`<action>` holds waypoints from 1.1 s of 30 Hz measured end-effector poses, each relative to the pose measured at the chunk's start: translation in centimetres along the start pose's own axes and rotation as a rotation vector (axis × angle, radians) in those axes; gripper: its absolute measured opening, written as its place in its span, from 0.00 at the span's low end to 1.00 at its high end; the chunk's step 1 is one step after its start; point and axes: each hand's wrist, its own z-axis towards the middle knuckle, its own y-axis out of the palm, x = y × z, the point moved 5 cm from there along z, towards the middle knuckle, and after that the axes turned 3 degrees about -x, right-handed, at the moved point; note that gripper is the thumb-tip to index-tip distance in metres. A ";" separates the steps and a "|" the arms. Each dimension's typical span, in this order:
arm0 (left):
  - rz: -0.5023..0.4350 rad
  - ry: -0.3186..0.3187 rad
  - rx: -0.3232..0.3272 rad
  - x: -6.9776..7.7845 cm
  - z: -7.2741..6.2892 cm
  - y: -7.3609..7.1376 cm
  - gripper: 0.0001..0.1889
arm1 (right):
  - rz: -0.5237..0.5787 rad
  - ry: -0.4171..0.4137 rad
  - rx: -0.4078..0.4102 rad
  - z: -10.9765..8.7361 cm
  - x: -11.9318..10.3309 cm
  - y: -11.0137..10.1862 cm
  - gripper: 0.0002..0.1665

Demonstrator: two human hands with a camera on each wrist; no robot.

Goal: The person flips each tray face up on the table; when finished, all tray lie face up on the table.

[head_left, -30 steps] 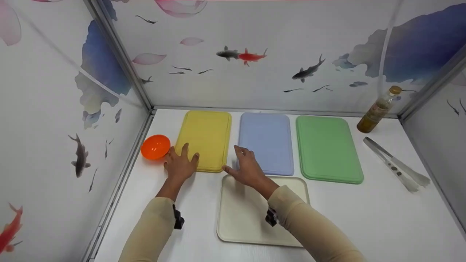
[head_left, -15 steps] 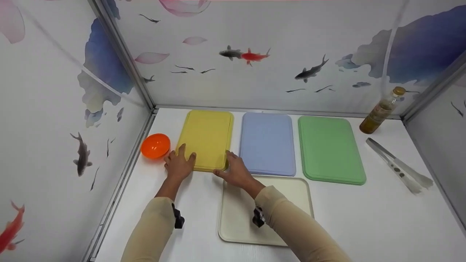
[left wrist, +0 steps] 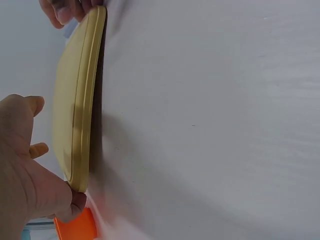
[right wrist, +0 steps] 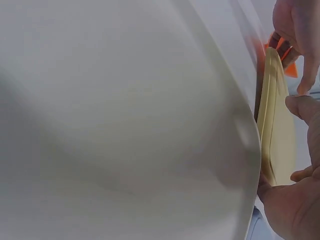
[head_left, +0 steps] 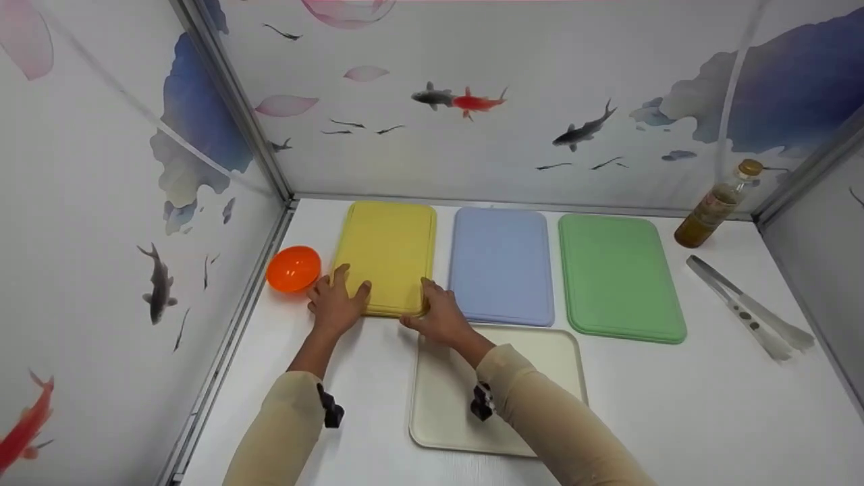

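A yellow cutting board (head_left: 388,250) lies at the back left of the table, between my two hands. My left hand (head_left: 337,307) holds its near left side; in the left wrist view, fingers (left wrist: 75,202) curl around the lower edge of the board (left wrist: 75,115), while the thumb stays spread. My right hand (head_left: 442,316) grips the near right side, some fingertips tucked at the rim. A dark gap shows beneath the board's near edge in the left wrist view. Close to my left hand sits an orange bowl (head_left: 293,268). My right forearm passes over a beige tray (head_left: 452,412).
A blue cutting board (head_left: 503,263) and a green one (head_left: 621,277) lie in a row to the right. Farther right are metal tongs (head_left: 749,307) and an oil bottle (head_left: 712,209). Printed walls (head_left: 472,162) enclose the table's back and sides.
My right hand has moved left from the blue board's edge to the yellow board's right side. The left hand has stayed at the yellow board's left side. The view has shifted slightly.
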 end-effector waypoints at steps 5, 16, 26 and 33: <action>-0.018 0.033 0.093 1.0 -0.4 -0.6 0.38 | 0.002 0.046 -0.001 0.1 0.2 -0.3 0.59; -0.125 0.091 0.339 3.1 -1.3 -1.5 0.33 | 0.071 0.039 0.014 0.3 0.0 -0.5 0.60; -0.238 0.206 0.450 6.2 -2.6 -2.3 0.30 | 0.126 0.019 -0.016 0.4 -0.2 -0.2 0.58; -0.301 0.323 0.478 7.9 -3.4 -2.4 0.29 | 0.199 0.020 -0.057 0.5 -0.9 -0.1 0.47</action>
